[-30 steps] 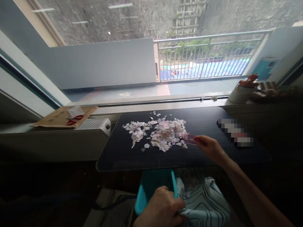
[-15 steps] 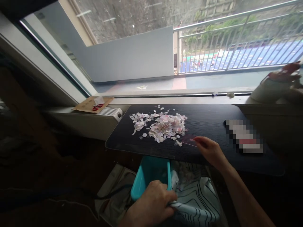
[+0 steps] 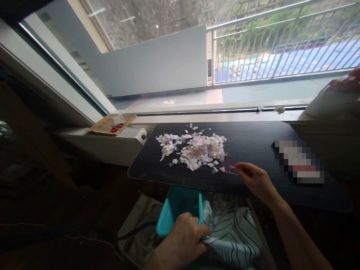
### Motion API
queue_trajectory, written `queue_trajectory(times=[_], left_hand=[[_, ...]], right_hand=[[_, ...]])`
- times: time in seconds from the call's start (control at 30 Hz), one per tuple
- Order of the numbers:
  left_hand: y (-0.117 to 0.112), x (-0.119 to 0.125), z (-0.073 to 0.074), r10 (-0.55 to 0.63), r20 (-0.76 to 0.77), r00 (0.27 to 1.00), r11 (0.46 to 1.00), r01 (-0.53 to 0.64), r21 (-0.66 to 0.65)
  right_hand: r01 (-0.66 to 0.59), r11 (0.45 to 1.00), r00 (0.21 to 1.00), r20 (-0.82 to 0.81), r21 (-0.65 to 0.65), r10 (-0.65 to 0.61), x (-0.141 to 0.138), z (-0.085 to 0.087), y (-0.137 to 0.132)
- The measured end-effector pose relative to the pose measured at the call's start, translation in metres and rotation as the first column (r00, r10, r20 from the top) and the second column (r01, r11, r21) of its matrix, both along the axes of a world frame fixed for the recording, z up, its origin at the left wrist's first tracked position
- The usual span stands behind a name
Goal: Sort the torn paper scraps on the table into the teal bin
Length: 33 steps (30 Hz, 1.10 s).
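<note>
A loose pile of small white and pinkish paper scraps (image 3: 203, 148) lies on the black table (image 3: 149, 165). My right hand (image 3: 254, 180) is just right of the pile, thumb and fingers pinched on a thin, see-through pinkish piece (image 3: 229, 167). What that piece is I cannot make out. Below the table's near edge, my left hand (image 3: 185, 234) is closed over the rim of a teal plastic bin (image 3: 164, 219) and the edge of a light, black-lined cloth container (image 3: 237, 234) beside it. Paper scraps (image 3: 221, 205) show inside the cloth container.
A pixelated dark object (image 3: 299, 163) lies at the table's right. Red-handled scissors (image 3: 117, 127) rest on a brown envelope (image 3: 98, 124) by a white radiator (image 3: 132, 135) at the left. Another person's hand (image 3: 344, 83) and a pale sleeve appear at the right edge, near the window sill (image 3: 225, 116).
The view has shifted slightly, so the table things appear a little farther right. My right hand still pinches the thin piece. My left hand keeps its hold. The other person's arm has moved right.
</note>
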<state>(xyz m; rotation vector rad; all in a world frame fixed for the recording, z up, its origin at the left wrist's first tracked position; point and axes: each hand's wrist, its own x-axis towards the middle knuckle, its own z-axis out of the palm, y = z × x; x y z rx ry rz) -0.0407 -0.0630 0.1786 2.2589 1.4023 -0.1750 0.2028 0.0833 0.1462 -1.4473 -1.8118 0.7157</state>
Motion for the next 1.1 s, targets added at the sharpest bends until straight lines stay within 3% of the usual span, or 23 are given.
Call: queue_trajectory(times=[0.1, 0.23, 0.43, 0.6, 0.83, 1.1], left_hand=[[0.005, -0.008, -0.001, -0.049, 0.031, 0.998, 0.999, 0.049, 0.01], [0.011, -0.01, -0.003, -0.123, 0.065, 0.99, 0.992, 0.122, 0.021], [0.011, -0.011, -0.002, -0.151, 0.092, 0.984, 0.988, 0.147, 0.053], [0.01, -0.012, -0.004, -0.171, 0.108, 0.979, 0.983, 0.163, 0.078], [0.017, 0.001, -0.003, -0.274, 0.097, 0.957, 0.961, 0.268, 0.074], [0.028, 0.021, 0.012, -0.407, 0.058, 0.912, 0.913, 0.404, 0.059]], right_hand=[[0.061, 0.998, 0.998, 0.008, -0.004, -0.061, -0.004, 0.004, -0.001], [-0.018, 0.999, 0.999, -0.036, -0.046, 0.017, -0.015, 0.007, -0.002], [-0.075, 0.997, 0.994, 0.071, -0.031, 0.077, -0.021, 0.013, -0.007], [-0.038, 0.999, 0.998, 0.057, 0.0, 0.038, -0.019, 0.015, -0.005], [0.006, 0.999, 0.993, 0.12, 0.052, -0.012, -0.02, 0.013, 0.001], [-0.133, 0.991, 0.989, 0.062, -0.031, 0.135, -0.028, 0.016, -0.013]])
